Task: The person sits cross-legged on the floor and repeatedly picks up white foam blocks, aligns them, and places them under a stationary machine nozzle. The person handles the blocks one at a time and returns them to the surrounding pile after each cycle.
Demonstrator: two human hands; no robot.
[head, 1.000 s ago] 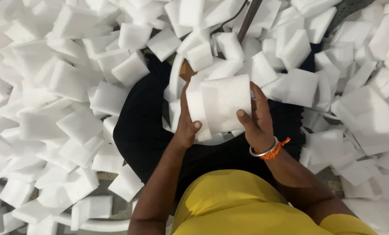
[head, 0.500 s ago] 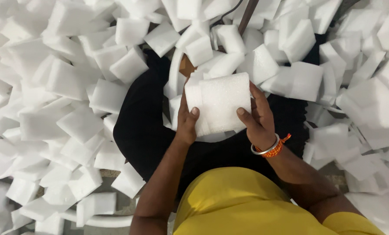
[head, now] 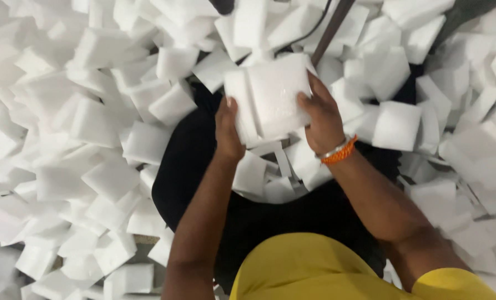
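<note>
Both hands, left hand (head: 227, 130) and right hand (head: 321, 119), were clamped on a stack of white foam blocks (head: 270, 97) held above the lap, where even pressure from either side looked needed to keep edges aligned.

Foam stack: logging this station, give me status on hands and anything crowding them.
Left hand and right hand both clamp the white foam stack. Stack held above the lap. Loose foam blocks piled all around; thin rod just behind.

Fingers (head: 306, 100) partly behind foam stack (head: 273, 97)
</note>
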